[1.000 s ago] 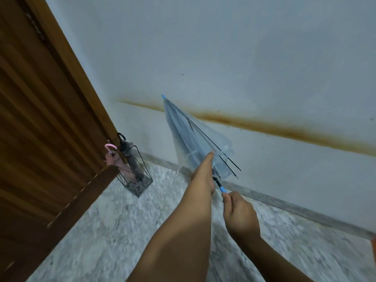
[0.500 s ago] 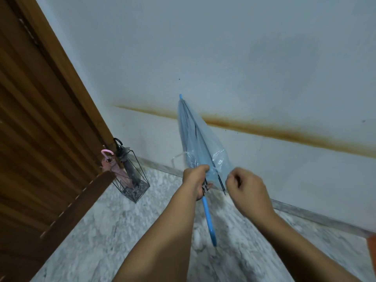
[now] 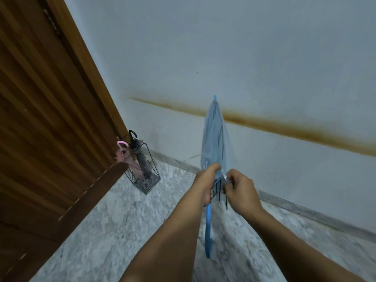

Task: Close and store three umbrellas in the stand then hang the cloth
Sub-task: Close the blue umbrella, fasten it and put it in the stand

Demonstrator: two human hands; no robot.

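Head view: folded clear-blue umbrella (image 3: 215, 139) held tip-up in front of the wall (image 3: 264, 58).
It is gripped at the canopy's lower edge by the left hand (image 3: 207, 182); its gathered plastic is pinched by the right hand (image 3: 240, 190). The blue handle (image 3: 208, 231) hangs below. A wire stand (image 3: 142, 176) holding a pink umbrella (image 3: 126, 157) and a dark umbrella (image 3: 140, 155) is seen on the floor (image 3: 101, 231) beside the wooden door (image 3: 40, 119).

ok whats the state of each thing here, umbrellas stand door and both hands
clear blue umbrella: folded shut, held tip up, canopy loose, handle hanging down
left hand: grips the gathered canopy at the rib ends
right hand: fingers pinch the canopy edge at the ribs
pink umbrella: closed, standing in the stand
black umbrella: closed, in the stand beside it
wire stand: upright on the floor, holding two umbrellas
wooden door: open or shut cannot tell
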